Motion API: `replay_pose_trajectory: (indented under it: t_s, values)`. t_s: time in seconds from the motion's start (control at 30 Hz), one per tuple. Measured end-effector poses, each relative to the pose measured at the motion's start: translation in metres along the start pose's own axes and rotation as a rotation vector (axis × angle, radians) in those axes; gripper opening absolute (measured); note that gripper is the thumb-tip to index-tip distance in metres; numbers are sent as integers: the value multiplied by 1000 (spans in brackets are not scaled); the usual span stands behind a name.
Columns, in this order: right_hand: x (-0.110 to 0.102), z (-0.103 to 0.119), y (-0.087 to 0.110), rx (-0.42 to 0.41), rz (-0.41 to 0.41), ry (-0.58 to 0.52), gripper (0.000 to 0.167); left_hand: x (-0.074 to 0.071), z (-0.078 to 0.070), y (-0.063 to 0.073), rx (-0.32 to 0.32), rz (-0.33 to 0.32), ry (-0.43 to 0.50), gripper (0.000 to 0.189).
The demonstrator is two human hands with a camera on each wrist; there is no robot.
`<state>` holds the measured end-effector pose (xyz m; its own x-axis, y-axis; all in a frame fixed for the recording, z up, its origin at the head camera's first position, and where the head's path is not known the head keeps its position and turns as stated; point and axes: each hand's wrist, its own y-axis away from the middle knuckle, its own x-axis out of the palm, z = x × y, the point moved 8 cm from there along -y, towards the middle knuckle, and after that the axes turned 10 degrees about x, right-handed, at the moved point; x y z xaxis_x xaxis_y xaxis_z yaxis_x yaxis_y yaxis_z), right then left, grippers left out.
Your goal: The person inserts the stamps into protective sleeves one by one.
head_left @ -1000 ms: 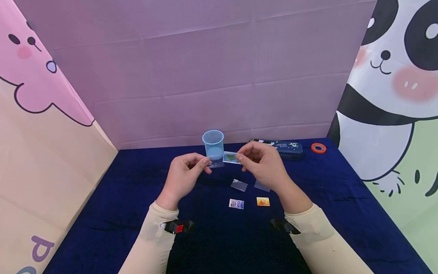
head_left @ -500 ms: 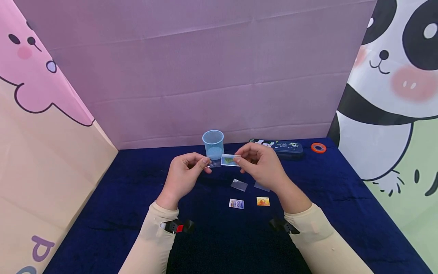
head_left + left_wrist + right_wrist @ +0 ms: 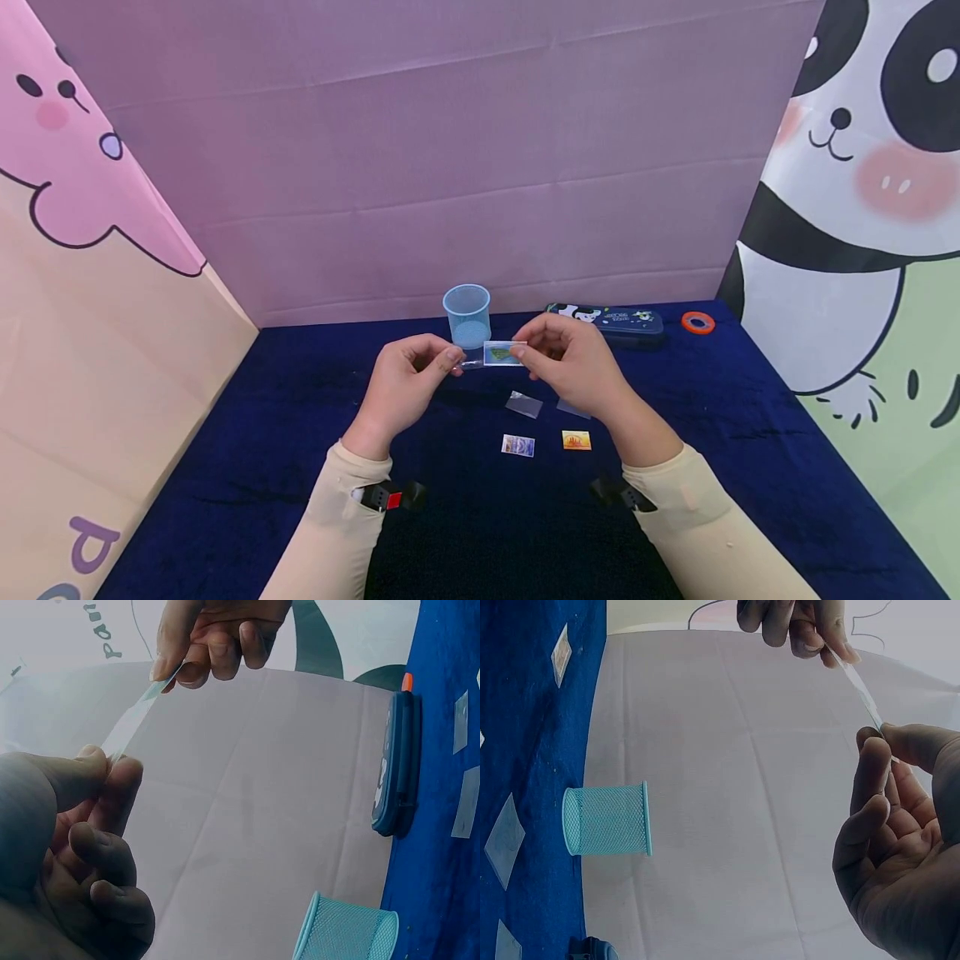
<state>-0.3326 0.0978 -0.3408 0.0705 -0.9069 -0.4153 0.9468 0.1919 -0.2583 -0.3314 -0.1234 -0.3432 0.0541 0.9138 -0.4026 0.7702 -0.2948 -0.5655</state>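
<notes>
My left hand (image 3: 414,375) pinches a small clear plastic sleeve (image 3: 472,364) by its left end, between thumb and forefinger. Facing it, my right hand (image 3: 573,360) pinches a stamp-like picture card (image 3: 500,354), blue and green with a white border. The card's left edge meets the sleeve's right end; whether it lies inside or over it, I cannot tell. Both wrist views show card and sleeve nearly edge-on, as one thin strip (image 3: 135,724) between the two hands. Below on the cloth lie a purple picture card (image 3: 518,446) and a yellow one (image 3: 577,440).
Two more clear sleeves lie on the dark blue cloth, one sleeve (image 3: 524,405) in plain sight, the other sleeve (image 3: 573,408) partly behind my right wrist. Farther back stand a light blue mesh cup (image 3: 467,312), a navy pencil case (image 3: 637,327) and an orange-red ring (image 3: 698,323).
The right hand has brought the card slightly left and down, so it now meets the sleeve's end. More of the sleeve showed earlier. The left hand has barely moved.
</notes>
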Motion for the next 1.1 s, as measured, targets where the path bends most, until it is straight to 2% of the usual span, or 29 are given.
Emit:
replay_pose_trajectory:
  t_s: [0.43,0.8,1.1]
  values:
    - [1,4,2,-11,-4,12,9,3,-1,0,35,7,2,15]
    - [3,3,1,-38,10,10,7,6,-2,0,41,11,-1,14]
    - [1,1,1,-26,30,25,10,7,-3,-1,44,14,-1,14]
